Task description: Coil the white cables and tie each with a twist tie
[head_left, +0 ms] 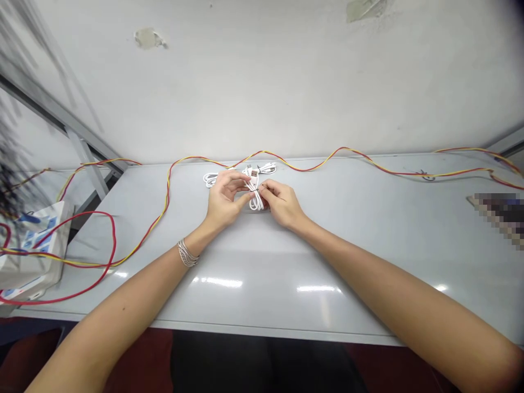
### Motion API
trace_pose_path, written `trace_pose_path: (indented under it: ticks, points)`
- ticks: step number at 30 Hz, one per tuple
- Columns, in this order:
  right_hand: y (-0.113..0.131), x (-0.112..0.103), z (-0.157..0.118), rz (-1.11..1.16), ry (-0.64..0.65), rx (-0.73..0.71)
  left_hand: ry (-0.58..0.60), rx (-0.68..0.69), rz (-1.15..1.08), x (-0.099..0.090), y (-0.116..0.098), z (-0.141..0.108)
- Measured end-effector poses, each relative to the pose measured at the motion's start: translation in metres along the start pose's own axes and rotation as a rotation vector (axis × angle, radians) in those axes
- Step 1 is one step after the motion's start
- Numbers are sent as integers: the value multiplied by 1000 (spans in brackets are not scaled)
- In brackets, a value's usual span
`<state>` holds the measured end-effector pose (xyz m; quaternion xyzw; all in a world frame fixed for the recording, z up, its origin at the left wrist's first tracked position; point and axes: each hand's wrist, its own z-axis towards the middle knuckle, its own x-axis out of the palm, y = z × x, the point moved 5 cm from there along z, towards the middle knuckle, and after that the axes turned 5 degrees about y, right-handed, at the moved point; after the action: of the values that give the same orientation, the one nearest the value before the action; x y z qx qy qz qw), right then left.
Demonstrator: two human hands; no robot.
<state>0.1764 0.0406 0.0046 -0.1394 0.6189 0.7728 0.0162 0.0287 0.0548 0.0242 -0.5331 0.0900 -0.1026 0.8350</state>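
Note:
Close to the wall side of the table, my left hand (226, 199) grips a bundled white USB cable (256, 203) between thumb and fingers. The metal USB plug shows at the top of the bundle. A thin black twist tie (254, 190) runs around the cable's middle. At the tie's right end, my right hand (282, 202) is closed in a pinch; its fingertips partly hide what they hold. Behind my hands lie more white cables, one coil (210, 179) at the left and a tied one (268, 168) at the right.
Twisted red and yellow wires (167, 191) run along the back of the grey table (278, 273) and down its left side. A white device with blue markings (45, 240) stands at the left. A pixelated flat object (501, 215) lies at the right edge. A small dark tie (426, 176) lies back right.

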Motion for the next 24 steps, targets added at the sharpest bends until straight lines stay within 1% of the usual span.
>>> trace_pose_path:
  ticks: [3,5,7,9,11,14,16,20,24]
  points:
    - [-2,1,1,27,15,21,-30,-4,-64,-1,0,1]
    - [-1,0,2,-4,10,32,-47,-4,-60,-2,1,1]
    - [0,-1,2,-37,5,43,-39,-2,-36,-3,2,1]
    - [0,-2,2,-40,16,53,-21,19,29,-4,3,1]
    - [-1,-1,3,-13,32,61,1,67,146,-4,1,1]
    - [-5,0,5,47,46,73,47,142,328,-2,-6,-1]
    - [-7,0,6,94,40,77,54,164,407,0,-10,-2]
    - [-10,-1,7,161,8,80,30,127,514,0,-13,-3]
    - [-9,-2,6,199,-19,65,40,97,509,-2,-8,-3]
